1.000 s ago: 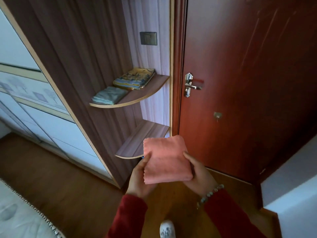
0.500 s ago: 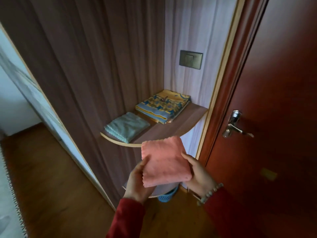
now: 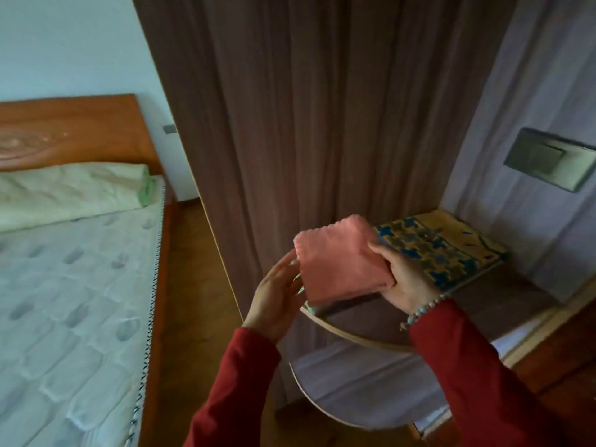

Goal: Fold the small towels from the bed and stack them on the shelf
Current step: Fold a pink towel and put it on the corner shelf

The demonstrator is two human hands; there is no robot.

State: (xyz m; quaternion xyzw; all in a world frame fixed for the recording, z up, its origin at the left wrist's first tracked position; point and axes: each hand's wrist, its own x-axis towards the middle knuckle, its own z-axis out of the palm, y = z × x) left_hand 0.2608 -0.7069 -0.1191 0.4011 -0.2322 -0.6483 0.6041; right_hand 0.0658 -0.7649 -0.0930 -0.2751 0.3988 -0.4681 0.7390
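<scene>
At frame centre, right hand (image 3: 404,279) grips the pink towel (image 3: 338,262) over the shelf (image 3: 371,327); left hand (image 3: 277,298), fingers straight, touches its edge.

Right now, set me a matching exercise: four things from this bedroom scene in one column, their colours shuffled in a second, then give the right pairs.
Things:
1. folded towel held over the upper shelf
2. patterned towel on that shelf
3. sleeve
4. pillow on the bed

Colours:
A. pale green
B. dark red
C. pink
D. yellow and blue

Pairs: 1-C, 2-D, 3-B, 4-A
</scene>
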